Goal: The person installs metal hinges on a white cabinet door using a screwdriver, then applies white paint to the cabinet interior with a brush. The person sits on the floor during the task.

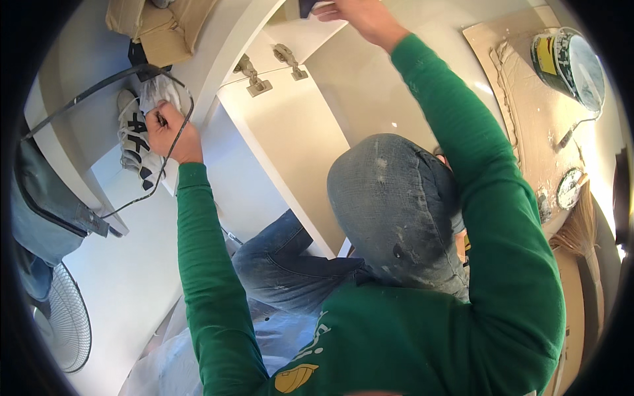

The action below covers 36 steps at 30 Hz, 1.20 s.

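Note:
At the left, my left hand (173, 132) is closed in a fist, with something small and dark between its fingers. Right against it is a crumpled clear plastic bag (160, 90); whether the fingers grip the bag I cannot tell. My right hand (363, 18) reaches up to the top edge, its fingers bent against a dark object (307, 6) that is mostly cut off by the frame. Below and left of that hand, two metal cabinet hinges (289, 61) join a white cabinet panel (281, 138) to the cabinet. Black-and-white sneakers (134, 142) lie beside my left fist.
A black cable (188, 122) loops around my left hand. An opened cardboard box (165, 33) stands at upper left, a fan (69, 320) at lower left. On the right are cardboard (528, 125), a paint bucket (561, 66) and a straw broom (584, 221). My bent knee (389, 204) rises centrally.

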Motion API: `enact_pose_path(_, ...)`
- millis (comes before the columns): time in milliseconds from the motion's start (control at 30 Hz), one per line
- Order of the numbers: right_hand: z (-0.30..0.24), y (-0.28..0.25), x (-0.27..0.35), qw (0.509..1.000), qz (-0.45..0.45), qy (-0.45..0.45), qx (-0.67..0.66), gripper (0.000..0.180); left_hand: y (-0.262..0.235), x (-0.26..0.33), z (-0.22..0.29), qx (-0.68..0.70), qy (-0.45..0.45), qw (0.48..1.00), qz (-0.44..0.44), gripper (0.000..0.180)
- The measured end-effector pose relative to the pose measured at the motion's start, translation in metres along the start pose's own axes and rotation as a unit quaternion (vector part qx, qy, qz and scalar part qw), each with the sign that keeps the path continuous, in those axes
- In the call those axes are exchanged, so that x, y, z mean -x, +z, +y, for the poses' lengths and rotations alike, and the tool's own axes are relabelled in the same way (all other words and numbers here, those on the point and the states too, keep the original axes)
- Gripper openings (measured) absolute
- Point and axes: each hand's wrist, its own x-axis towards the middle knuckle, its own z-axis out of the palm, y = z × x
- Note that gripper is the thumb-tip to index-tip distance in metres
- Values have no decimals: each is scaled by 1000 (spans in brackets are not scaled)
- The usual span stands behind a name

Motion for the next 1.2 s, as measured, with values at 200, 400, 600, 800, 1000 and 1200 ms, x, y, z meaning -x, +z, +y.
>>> enact_pose_path(200,23,11,-25,935,-168,150,274,28,-1,0,1,21,-20,1000,-12,30)
enact_pose_path(400,28,-1,-57,981,-69,41,179,31,-3,1,6,6,-32,999,-15,30)
enact_pose_path(600,35,2,-109,889,-164,54,423,28,-2,4,1,34,-52,998,-9,30)
enact_pose_path(800,70,22,-167,961,-39,-40,271,31,-3,4,-1,47,-53,998,-1,31)
enact_pose_path(1000,46,1,-52,805,-249,31,537,33,-3,3,4,0,-58,998,-8,32)
enact_pose_path(1200,-3,-20,-27,944,110,-46,307,35,-1,3,3,54,-41,998,4,29)
